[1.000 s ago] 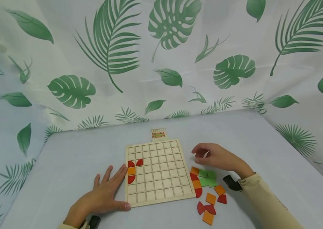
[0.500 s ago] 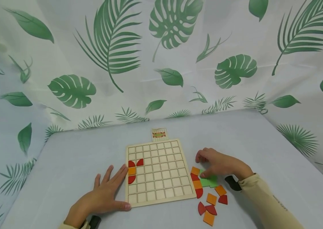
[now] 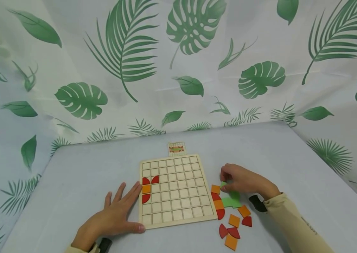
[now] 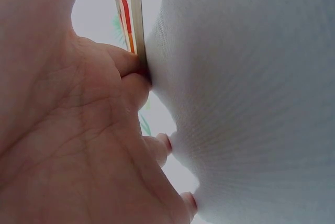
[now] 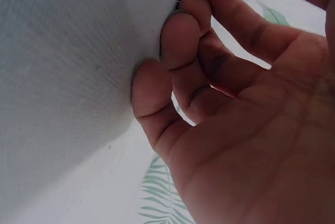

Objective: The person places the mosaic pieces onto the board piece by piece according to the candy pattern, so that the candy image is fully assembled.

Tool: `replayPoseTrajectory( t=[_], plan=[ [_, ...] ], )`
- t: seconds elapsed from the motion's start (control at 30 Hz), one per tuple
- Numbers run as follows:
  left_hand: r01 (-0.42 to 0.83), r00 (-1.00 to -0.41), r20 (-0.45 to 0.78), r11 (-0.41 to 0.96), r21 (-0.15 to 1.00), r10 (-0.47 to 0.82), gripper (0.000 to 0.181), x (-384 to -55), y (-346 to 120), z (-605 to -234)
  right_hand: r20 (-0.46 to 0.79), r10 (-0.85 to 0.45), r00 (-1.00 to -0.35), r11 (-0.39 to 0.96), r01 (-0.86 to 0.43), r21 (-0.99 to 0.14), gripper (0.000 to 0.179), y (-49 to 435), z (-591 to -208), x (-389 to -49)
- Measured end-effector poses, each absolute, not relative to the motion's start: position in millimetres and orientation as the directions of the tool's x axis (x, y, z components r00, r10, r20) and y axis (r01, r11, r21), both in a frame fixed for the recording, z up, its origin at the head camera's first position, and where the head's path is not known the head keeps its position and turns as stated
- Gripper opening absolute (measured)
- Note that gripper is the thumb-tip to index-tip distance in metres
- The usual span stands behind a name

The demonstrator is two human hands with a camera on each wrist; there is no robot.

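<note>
Spread flat on the table, my left hand point(image 3: 115, 212) touches the left edge of a wooden grid board point(image 3: 178, 214) with its fingertips and thumb. In the left wrist view the fingers point(image 4: 137, 90) meet the board's edge point(image 4: 137, 20). Red quarter-round tiles point(image 3: 146, 198) and an orange square tile point(image 3: 146, 189) lie in the board's left columns. To the right of the board, my right hand point(image 3: 244, 179) has curled fingers and pinches a green square tile point(image 3: 223, 183), mostly hidden by the thumb. Other green tiles point(image 3: 227, 202) lie just below that hand.
A small pattern card point(image 3: 177, 149) touches the board's far edge. Loose orange tiles point(image 3: 234, 220) and red quarter-rounds point(image 3: 223, 231) are scattered right of the board, some against its edge. A leaf-printed cloth point(image 3: 153, 116) stands behind the table.
My right hand came down toward me onto the green tiles, and its fingers closed around one, which has shifted slightly away from the others. The left hand stayed put.
</note>
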State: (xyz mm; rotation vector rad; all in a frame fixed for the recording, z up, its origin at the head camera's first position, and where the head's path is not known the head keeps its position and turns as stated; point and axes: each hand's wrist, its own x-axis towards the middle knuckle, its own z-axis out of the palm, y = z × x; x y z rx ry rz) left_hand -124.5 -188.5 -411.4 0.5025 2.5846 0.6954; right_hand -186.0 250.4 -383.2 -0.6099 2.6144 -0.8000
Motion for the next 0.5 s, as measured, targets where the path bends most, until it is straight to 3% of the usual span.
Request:
replayPoseTrajectory(
  t=[0.17, 0.5],
  plan=[
    [0.232, -0.861, -0.280, 0.817, 0.528, 0.425, 0.136, -127, -189, -418, -0.164, -0.460, -0.873, 0.744, -0.278, -0.607, 0.027, 253, -382, -185],
    [0.219, -0.847, -0.312, 0.818, 0.532, 0.430, 0.132, -124, -186, -407, -0.101, -0.493, -0.864, 0.701, -0.326, -0.635, 0.009, 263, -381, -189]
  ],
)
